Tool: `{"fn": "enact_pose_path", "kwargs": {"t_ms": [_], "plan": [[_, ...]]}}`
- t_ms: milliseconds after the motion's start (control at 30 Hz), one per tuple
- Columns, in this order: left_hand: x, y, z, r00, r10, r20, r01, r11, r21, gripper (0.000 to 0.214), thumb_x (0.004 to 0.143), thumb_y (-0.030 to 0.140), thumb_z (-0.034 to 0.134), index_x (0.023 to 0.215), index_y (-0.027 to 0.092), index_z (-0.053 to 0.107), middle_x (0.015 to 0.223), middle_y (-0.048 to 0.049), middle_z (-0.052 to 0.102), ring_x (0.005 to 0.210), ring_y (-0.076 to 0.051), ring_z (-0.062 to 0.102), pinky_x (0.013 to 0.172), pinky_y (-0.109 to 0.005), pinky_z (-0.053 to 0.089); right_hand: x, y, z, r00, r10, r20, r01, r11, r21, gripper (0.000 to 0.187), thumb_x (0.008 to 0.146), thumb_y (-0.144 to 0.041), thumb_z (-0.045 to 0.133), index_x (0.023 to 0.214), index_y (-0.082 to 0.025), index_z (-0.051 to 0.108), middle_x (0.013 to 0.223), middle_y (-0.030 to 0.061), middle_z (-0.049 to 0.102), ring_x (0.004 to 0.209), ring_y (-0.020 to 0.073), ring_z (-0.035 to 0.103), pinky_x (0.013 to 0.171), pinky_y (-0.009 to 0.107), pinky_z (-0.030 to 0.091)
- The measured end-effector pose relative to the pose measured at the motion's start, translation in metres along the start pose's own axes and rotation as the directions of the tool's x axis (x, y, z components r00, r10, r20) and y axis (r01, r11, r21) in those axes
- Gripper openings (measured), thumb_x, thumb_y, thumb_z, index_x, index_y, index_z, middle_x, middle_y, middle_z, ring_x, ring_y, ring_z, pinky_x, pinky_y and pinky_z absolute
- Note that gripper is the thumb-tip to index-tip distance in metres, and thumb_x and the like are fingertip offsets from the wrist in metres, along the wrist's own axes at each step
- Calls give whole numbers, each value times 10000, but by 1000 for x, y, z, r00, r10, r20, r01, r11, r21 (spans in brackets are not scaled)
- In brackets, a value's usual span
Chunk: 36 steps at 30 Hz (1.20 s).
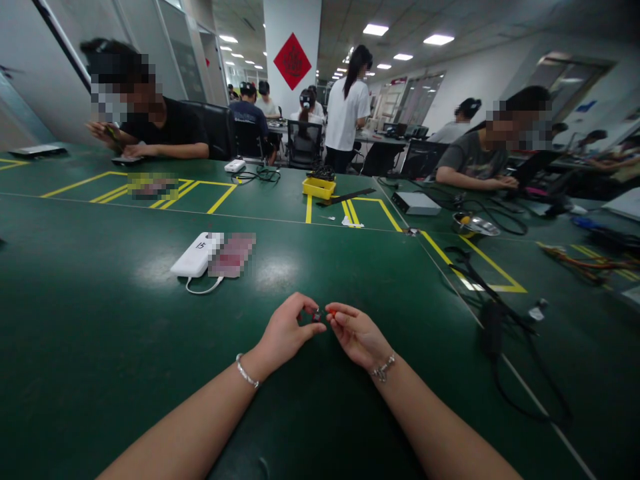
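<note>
My left hand [291, 328] pinches a small dark part with a reddish side [317, 316] between thumb and fingers; its exact kind is too small to tell. Facing it, my right hand [358, 332] is closed on a tiny orange piece [332, 313], mostly covered by the fingertips. The two small pieces are a short way apart, above the green tabletop [280, 413]. Beyond my left hand lies a white power bank [193, 255] marked 15, with a short white cable [205, 291] and a blurred-out flat item beside it.
A yellow bin [319, 189] with black cables stands toward the back. At the right are a grey box [416, 203], a metal bowl [475, 225] and a black cable with a thick block [493, 328]. People sit at the far left and far right.
</note>
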State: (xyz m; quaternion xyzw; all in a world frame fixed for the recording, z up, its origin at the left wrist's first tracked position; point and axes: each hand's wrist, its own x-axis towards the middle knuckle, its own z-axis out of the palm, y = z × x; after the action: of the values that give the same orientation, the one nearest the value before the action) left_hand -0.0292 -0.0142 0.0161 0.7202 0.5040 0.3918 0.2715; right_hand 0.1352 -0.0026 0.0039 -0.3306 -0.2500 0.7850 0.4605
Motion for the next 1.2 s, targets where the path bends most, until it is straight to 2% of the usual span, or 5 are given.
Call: {"fn": "enact_pose_path", "kwargs": {"t_ms": [267, 400, 600, 867, 1200], "plan": [[-1, -2, 1, 997, 57, 50, -57, 998, -1, 258, 690, 172, 538, 941, 210, 498, 808, 8, 523, 757, -113, 498, 703, -259, 404, 1, 4, 1, 999, 0, 34, -2, 998, 68, 146, 600, -129, 647, 733, -161, 597, 671, -21, 610, 561, 37, 563, 527, 98, 452], [-1, -1, 1, 996, 76, 45, -76, 997, 0, 248, 708, 161, 508, 950, 213, 502, 831, 4, 529, 777, -112, 498, 731, -264, 402, 3, 3, 0, 1000, -15, 20, 13, 996, 84, 106, 600, -130, 646, 697, -141, 605, 696, -11, 616, 598, 39, 569, 574, 91, 457], [-1, -3, 2, 999, 12, 50, -9, 998, -61, 279, 745, 208, 463, 1024, 216, 462, 856, -3, 549, 774, -112, 511, 724, -263, 410, 3, 2, -1, 1000, 2, 5, -3, 1000, 25, 198, 591, -60, 631, 780, -116, 617, 793, 35, 635, 728, 77, 586, 691, 129, 455], [-1, 0, 0, 995, -71, 76, 84, 979, -185, 253, 813, 253, 346, 1049, 199, 419, 760, 7, 567, 707, -101, 527, 684, -248, 403, 1, 4, 1, 1000, -2, 24, 1, 1000, 8, 142, 649, -159, 611, 789, -160, 585, 710, -9, 608, 607, 49, 562, 574, 135, 439], [3, -1, 1, 975, -144, 167, 209, 844, -493, 237, 809, 269, 346, 985, 162, 465, 695, 6, 525, 664, -94, 489, 656, -231, 395, -2, 5, 6, 996, 12, 86, -15, 999, 40, 80, 697, -235, 566, 752, -189, 530, 640, -35, 550, 564, 42, 509, 545, 156, 401]]}}
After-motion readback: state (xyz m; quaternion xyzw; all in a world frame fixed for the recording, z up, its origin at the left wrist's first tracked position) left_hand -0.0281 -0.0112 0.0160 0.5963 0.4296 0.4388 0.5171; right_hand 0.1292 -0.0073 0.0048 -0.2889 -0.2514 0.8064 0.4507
